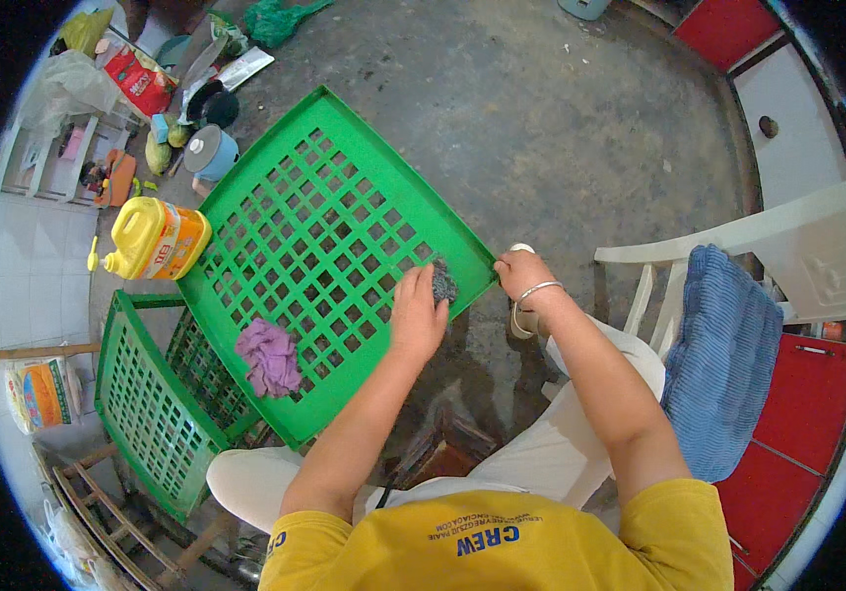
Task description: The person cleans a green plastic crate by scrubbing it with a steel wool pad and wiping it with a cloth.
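Observation:
A green plastic lattice shelf panel [383, 150] with a raised rim lies tilted in front of me. My left hand [416, 313] presses a grey steel wool scourer [443, 283] against its near right part, fingers curled over the pad. At the panel's right corner, my right hand [524, 274], with a bangle on the wrist, grips the rim. A crumpled purple cloth [268, 357] lies on the panel's near left area. Beside the far left edge is a yellow jug [159, 239] with an orange label.
More green lattice shelving [162, 394] stands at the left, by a wooden ladder-like frame [112, 522]. A white plastic chair [738, 231] with a blue cushion [721, 360] is at my right, before red cabinets [805, 404]. Bags, squashes and a blue lidded container [212, 153] crowd the far left.

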`<state>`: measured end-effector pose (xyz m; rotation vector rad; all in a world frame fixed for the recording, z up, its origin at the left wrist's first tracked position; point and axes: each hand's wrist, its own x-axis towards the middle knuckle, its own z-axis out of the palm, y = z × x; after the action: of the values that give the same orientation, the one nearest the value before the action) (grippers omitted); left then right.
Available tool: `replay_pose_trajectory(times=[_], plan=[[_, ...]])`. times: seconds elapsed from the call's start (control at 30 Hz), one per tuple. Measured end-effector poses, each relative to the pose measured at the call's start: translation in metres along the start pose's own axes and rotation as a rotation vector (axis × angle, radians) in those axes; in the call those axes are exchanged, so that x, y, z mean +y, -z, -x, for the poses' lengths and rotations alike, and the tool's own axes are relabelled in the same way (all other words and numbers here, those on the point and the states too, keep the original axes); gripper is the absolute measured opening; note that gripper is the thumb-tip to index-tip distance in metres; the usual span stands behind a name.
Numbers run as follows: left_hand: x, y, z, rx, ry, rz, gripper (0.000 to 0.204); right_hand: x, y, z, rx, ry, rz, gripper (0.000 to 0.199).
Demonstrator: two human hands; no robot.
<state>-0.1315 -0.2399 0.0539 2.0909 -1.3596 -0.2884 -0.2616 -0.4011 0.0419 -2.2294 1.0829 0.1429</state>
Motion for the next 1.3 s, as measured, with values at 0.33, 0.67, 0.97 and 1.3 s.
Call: replay_pose_trajectory(times=[0.33, 0.67, 0.97, 1.3], plan=[[0.013, -0.033, -0.042, -0.061, -0.130, 0.021, 0.040, -0.005, -0.004, 0.000, 0.165, -0.032, -0.053, 0.025], [0.007, 0.003, -0.039, -0.176, -0.138, -0.116, 0.042, -0.003, -0.015, 0.001, 0.189, -0.038, 0.012, 0.025], [0.024, -0.040, -0.057, -0.273, -0.137, -0.085, 0.035, -0.007, -0.016, 0.000, 0.187, -0.050, 0.062, 0.028], [-0.018, 0.024, -0.038, -0.676, -0.463, -0.152, 0.041, 0.000, -0.020, 0.002, 0.187, -0.011, 0.102, 0.030]])
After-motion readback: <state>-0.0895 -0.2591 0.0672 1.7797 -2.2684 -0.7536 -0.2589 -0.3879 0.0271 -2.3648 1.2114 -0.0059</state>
